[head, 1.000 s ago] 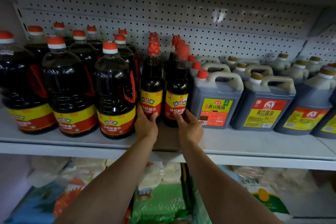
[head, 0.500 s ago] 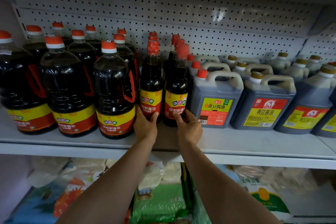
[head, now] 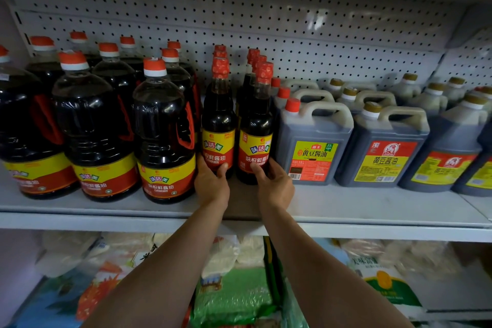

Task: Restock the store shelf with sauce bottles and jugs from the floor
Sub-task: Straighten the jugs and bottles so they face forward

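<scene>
Two slim dark sauce bottles with red caps stand upright side by side at the front of the grey shelf (head: 372, 205). My left hand (head: 211, 184) grips the base of the left bottle (head: 218, 125), thumb across its red label. My right hand (head: 274, 184) grips the base of the right bottle (head: 257, 130) the same way. More slim bottles stand in rows behind them.
Large round sauce jugs (head: 162, 136) with orange caps fill the shelf to the left. Grey square jugs (head: 314, 141) with handles fill the right. A perforated back panel (head: 292, 35) closes the shelf. Bagged goods (head: 234, 298) lie on the lower shelf.
Both hands stay at the bases of the two slim bottles. The bottles and hands have hardly shifted; the view moved slightly.
</scene>
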`<state>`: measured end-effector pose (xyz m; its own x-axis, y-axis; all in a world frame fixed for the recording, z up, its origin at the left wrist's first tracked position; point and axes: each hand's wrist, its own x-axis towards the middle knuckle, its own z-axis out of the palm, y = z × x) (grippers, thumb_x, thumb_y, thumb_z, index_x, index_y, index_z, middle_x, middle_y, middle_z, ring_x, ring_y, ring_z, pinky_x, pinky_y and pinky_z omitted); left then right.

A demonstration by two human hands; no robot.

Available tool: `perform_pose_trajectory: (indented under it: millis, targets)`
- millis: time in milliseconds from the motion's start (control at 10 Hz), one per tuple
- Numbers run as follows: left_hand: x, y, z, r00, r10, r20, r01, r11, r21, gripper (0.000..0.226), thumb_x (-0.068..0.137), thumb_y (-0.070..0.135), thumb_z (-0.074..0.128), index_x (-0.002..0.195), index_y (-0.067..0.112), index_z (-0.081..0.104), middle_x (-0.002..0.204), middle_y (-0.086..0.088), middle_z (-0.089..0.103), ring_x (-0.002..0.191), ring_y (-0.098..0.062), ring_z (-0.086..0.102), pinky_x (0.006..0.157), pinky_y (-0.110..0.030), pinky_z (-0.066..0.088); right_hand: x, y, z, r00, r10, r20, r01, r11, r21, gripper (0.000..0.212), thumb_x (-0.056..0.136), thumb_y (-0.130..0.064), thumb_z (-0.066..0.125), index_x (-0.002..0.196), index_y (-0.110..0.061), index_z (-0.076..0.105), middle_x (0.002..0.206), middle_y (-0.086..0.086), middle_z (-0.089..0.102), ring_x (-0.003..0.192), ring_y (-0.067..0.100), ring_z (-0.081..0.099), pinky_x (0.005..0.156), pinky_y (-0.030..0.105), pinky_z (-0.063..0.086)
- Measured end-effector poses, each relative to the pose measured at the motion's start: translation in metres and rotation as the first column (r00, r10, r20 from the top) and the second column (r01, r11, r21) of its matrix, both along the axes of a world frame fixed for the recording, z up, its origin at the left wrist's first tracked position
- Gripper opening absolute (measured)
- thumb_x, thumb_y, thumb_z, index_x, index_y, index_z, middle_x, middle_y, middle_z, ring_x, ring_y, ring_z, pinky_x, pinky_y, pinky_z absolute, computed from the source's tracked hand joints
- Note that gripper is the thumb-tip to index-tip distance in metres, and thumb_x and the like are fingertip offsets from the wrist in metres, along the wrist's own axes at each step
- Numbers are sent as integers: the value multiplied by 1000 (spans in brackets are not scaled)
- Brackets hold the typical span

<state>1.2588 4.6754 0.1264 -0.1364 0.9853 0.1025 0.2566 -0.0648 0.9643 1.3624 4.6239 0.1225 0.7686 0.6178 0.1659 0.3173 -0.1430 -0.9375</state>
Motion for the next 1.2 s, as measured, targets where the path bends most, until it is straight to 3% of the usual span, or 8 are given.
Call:
perform_pose_trajectory:
  millis: [600, 800, 1000, 1100, 1200]
  targets:
    - [0, 0, -5, 998, 10, -54, -6, 998, 60, 77, 96, 31, 62, 158, 17, 18, 155, -11, 38, 143, -32, 37, 110, -48, 38, -2, -4, 5, 1000, 11, 13, -11, 1000, 7, 50, 88, -52, 72, 132, -29, 67, 119, -6, 74, 111, 14, 67, 84, 21, 45]
    - [-2, -6, -3, 997, 0, -83, 6, 997, 76, 86, 93, 32, 67, 159, 14, 15, 158, -12, 34, 144, -32, 34, 112, -46, 35, -5, -16, 11, 998, 59, -20, -59, 998, 13, 53, 89, -46, 74, 136, -23, 65, 123, -6, 73, 113, 10, 65, 79, 11, 40]
    - [-6, -28, -3, 997, -4, -72, 8, 998, 55, 86, 90, 34, 70, 156, 10, 21, 158, -12, 34, 145, -32, 34, 113, -46, 34, 0, -40, 16, 990, 85, -114, -83, 996, 23, 48, 88, -39, 77, 124, -9, 70, 118, 5, 74, 111, 20, 67, 92, 27, 48]
    - [-10, -43, -1, 1000, -17, -14, 18, 998, 59, 75, 90, 34, 70, 151, 12, 33, 150, -11, 46, 137, -31, 45, 107, -47, 40, 5, -50, 17, 990, 105, -90, -112, 990, -81, 54, 88, -43, 76, 129, -9, 66, 126, 7, 70, 119, 25, 64, 101, 36, 47]
    - [-11, -60, 11, 1000, -28, -6, 28, 999, 21, 71, 91, 37, 69, 150, 14, 36, 149, -10, 47, 137, -32, 45, 108, -49, 39, 9, -59, 22, 978, 131, -165, -150, 982, -113, 68, 86, -43, 78, 142, -13, 56, 139, 6, 63, 130, 24, 58, 110, 37, 45]
